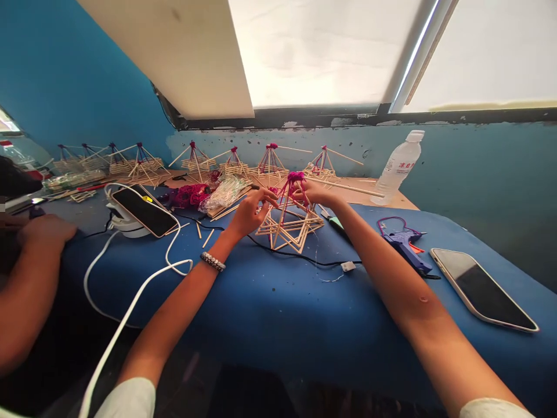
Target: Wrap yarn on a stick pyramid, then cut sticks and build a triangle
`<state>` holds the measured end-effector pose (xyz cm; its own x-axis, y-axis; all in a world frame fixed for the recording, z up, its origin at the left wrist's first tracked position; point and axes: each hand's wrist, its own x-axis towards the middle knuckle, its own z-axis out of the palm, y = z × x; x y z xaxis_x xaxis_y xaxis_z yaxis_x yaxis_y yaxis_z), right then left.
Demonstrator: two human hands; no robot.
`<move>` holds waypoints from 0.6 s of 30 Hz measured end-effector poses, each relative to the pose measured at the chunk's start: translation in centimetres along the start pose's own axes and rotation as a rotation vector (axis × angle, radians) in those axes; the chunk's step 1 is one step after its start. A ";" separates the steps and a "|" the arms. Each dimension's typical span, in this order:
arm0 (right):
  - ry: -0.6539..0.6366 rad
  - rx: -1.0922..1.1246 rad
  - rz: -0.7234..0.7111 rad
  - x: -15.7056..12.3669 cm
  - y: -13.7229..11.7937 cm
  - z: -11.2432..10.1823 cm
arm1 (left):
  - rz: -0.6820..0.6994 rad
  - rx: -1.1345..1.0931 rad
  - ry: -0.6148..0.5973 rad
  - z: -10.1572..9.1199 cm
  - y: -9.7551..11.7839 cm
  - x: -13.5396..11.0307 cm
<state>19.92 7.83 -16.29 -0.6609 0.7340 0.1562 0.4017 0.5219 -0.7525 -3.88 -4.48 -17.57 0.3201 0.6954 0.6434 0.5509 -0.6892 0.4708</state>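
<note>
A star-shaped frame of thin wooden sticks (300, 235) stands on the blue table, its slanted sticks and magenta yarn (296, 176) meeting at a knotted peak. From that peak a long stick (343, 187) reaches out to the right. My left hand (251, 213) is at the frame's left side, fingers partly bent and apart, with nothing visible in them. At the upper right, just below the knot, my right hand (317, 193) has its fingers curled in among the slanted sticks and yarn. The frame partly hides those fingertips.
Several similar stick frames (270, 162) line the wall. Magenta yarn balls (190, 196) and a plastic bag (227, 193) lie behind my left hand. A bottle (399, 168), glue gun (407, 248) and phone (485, 290) are right; a phone on a stand (144, 210), white cable and another person's arm (35, 273) left.
</note>
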 end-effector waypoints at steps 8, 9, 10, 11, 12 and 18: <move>-0.013 0.073 0.045 -1.0 -0.2 -0.7 | -0.098 -0.015 0.083 -0.3 -1.7 -0.8; -0.010 0.071 0.047 -1.1 0.0 -0.7 | -0.092 0.006 0.063 -0.2 -1.9 -0.9; -0.011 0.070 0.047 -1.0 0.1 -0.7 | -0.085 0.029 0.045 -0.1 -2.0 -1.0; -0.017 0.067 0.047 -1.0 0.2 -0.7 | -0.079 0.054 0.033 -0.1 -2.2 -1.1; -0.026 0.066 0.047 -0.9 0.3 -0.7 | -0.076 0.076 0.025 0.0 -2.3 -1.1; -0.074 0.072 0.035 -1.0 0.2 -0.6 | -0.077 0.164 -0.030 0.3 -2.9 -1.1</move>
<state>21.07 7.41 -16.19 -0.6935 0.7157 0.0831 0.3808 0.4620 -0.8009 -5.57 -3.24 -19.85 0.2931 0.7525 0.5898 0.6921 -0.5926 0.4121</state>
